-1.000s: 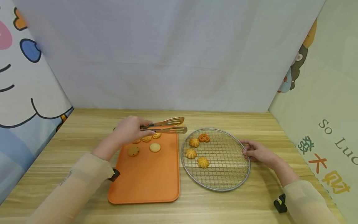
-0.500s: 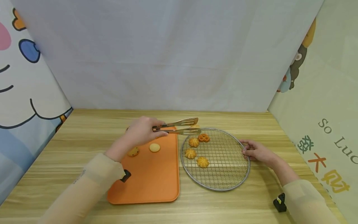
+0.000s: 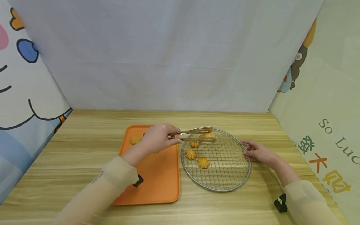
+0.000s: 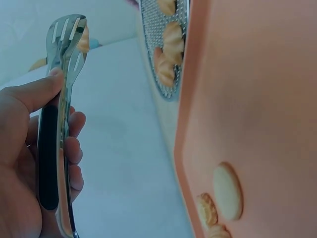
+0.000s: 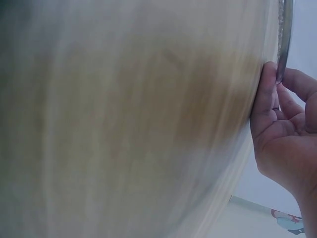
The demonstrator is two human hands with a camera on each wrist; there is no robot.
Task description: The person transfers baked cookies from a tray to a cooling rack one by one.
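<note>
My left hand (image 3: 158,137) grips metal tongs (image 4: 48,153) with slotted ends and a black handle pad. A golden cookie (image 3: 207,135) is caught between the tong ends, above the back left of the round wire rack (image 3: 225,168). In the left wrist view the tongs point upward and the cookie (image 4: 84,40) shows partly behind them. My right hand (image 3: 260,153) pinches the rack's rim at its right side, thumb and fingers on either face in the right wrist view. Several piped cookies (image 3: 203,162) lie on the rack's left part. The pretzel there is hidden behind the tongs.
Left of the rack lies an orange tray (image 3: 157,187). A pale oval cookie (image 4: 228,191) and other cookies (image 3: 135,140) sit in its far part, some hidden by my left hand. A white cloth wall (image 3: 180,62) stands behind the wooden table (image 3: 92,134).
My left hand has moved right from over the tray, carrying the cookie in the tongs over the rack, and then lower. The right hand stays on the rim.
</note>
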